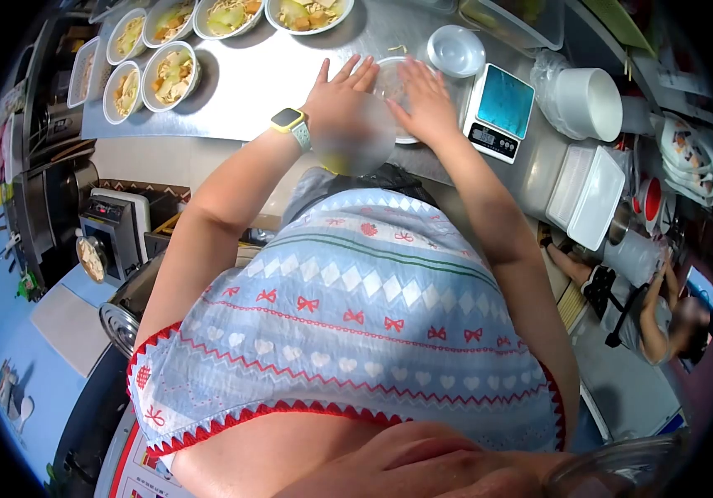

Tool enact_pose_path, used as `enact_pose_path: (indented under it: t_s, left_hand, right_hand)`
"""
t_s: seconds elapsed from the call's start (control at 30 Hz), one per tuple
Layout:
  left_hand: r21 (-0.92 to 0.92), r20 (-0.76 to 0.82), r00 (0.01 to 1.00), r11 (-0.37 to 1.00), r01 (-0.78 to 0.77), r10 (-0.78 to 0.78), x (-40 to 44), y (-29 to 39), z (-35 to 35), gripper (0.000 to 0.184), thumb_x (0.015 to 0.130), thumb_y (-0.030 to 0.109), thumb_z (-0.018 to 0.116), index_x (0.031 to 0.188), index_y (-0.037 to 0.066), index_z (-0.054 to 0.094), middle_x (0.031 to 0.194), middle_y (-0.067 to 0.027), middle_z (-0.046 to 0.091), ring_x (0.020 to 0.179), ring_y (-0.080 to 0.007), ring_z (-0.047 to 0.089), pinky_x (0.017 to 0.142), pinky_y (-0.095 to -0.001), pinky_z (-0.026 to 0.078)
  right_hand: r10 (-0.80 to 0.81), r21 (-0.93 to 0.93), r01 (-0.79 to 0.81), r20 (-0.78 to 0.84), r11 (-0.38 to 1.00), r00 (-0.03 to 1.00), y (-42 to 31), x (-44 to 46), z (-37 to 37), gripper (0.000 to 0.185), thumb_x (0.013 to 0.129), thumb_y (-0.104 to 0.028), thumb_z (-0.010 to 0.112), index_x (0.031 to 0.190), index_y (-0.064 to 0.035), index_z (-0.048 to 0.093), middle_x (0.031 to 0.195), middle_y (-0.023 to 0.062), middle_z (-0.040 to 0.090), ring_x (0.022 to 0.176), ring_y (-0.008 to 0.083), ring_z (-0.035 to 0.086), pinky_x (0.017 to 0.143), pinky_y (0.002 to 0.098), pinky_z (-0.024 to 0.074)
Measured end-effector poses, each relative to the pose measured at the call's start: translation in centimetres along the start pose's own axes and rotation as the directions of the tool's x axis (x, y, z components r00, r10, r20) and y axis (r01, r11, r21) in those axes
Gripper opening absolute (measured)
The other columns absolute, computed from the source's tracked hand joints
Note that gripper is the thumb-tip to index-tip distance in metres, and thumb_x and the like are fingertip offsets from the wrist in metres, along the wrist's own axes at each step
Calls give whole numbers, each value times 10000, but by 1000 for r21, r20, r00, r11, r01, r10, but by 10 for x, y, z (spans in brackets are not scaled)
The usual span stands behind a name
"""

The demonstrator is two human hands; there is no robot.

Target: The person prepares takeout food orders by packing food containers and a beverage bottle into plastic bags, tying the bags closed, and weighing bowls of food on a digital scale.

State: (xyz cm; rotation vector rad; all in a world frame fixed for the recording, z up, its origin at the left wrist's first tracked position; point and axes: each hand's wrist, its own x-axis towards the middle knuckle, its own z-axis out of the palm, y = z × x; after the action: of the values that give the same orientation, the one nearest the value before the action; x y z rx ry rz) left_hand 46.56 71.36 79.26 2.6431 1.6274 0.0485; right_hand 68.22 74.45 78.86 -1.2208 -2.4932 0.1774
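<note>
My left hand (341,93) lies with fingers spread at the left side of a round white bowl (407,140), under a yellow watch at the wrist. Across the bowl's top, a see-through lid (386,81) shows between my hands. My right hand (424,101) rests flat on the lid's right side, fingers stretched forward and thumb apart. A blurred patch hides part of my left hand and the near side of the bowl. What the bowl contains I cannot make out.
Several filled bowls (172,77) stand at the left of the steel counter (249,91). Close on the right are a clear round container (456,51) and a digital scale (499,112). Beyond sit stacked white bowls (589,103) and white lidded boxes (586,196). Another person (655,319) is at far right.
</note>
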Motion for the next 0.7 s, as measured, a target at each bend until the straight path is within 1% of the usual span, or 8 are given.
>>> enact_pose_path:
  t_s: [0.23, 0.33, 0.4, 0.43, 0.5, 0.6, 0.63, 0.7]
  left_hand:
    - [99, 80, 996, 995, 27, -36, 9, 26, -11, 1140, 633, 826, 500, 1475, 130, 175, 1530, -52, 205, 1420, -266, 147, 1065, -654, 121]
    - [58, 139, 986, 994, 89, -97, 11, 29, -12, 1141, 635, 831, 496, 1480, 143, 156, 1532, -53, 199, 1420, -270, 143, 1068, -650, 116]
    - [42, 147, 983, 993, 106, -111, 9, 28, -12, 1140, 636, 811, 520, 1480, 139, 153, 1535, -49, 191, 1422, -261, 137, 1070, -652, 105]
    - [24, 155, 980, 992, 120, -122, 8, 26, -12, 1139, 637, 791, 545, 1481, 136, 149, 1537, -46, 183, 1424, -252, 131, 1071, -653, 94]
    - [26, 150, 980, 991, 132, -134, 4, 21, -9, 1141, 635, 806, 531, 1482, 145, 144, 1536, -54, 185, 1424, -262, 128, 1072, -649, 100]
    - [2, 109, 981, 987, 163, -162, -4, 13, -4, 1146, 632, 810, 531, 1483, 149, 140, 1533, -75, 189, 1423, -280, 128, 1073, -643, 108]
    - [-26, 74, 981, 983, 181, -179, -6, 12, -3, 1149, 632, 800, 545, 1483, 145, 140, 1531, -89, 190, 1422, -288, 130, 1072, -642, 109]
    - [-59, 50, 975, 974, 218, -215, -7, 17, 1, 1152, 630, 797, 551, 1481, 135, 145, 1528, -104, 196, 1418, -304, 135, 1070, -643, 110]
  right_hand:
    - [85, -115, -80, 40, 990, 996, 5, 14, 8, 568, 880, -398, 483, 1344, -75, 432, 1396, 115, 436, 1322, 268, 365, 1100, 461, 241]
    - [268, -195, -270, -36, 943, 963, 30, -7, 5, 531, 893, -347, 464, 1348, -77, 426, 1335, 133, 494, 1258, 292, 442, 1095, 451, 261]
    - [342, 42, -339, -86, 940, 936, 51, -33, 18, 515, 906, -298, 449, 1354, -49, 406, 1230, 178, 559, 1109, 355, 542, 1017, 458, 363]
    - [339, 44, -337, -87, 941, 937, 48, -41, 18, 515, 906, -298, 449, 1354, -49, 406, 1230, 178, 559, 1109, 355, 542, 1017, 458, 363]
    - [477, 174, -487, 98, 856, 874, 39, -64, 17, 500, 915, -249, 447, 1380, -78, 376, 1111, 221, 598, 953, 406, 587, 873, 469, 454]
    - [574, 227, -593, 149, 773, 805, 24, -73, 29, 500, 922, -206, 444, 1407, -136, 345, 1060, 241, 606, 872, 417, 596, 768, 472, 479]
    - [443, 312, -421, 1, 852, 897, 21, -74, 33, 533, 932, -183, 429, 1441, -205, 275, 1061, 251, 598, 898, 422, 593, 769, 464, 482]
    - [493, 354, -476, 48, 805, 869, 9, -78, 40, 549, 939, -182, 416, 1455, -198, 230, 1096, 261, 582, 934, 432, 584, 789, 466, 478]
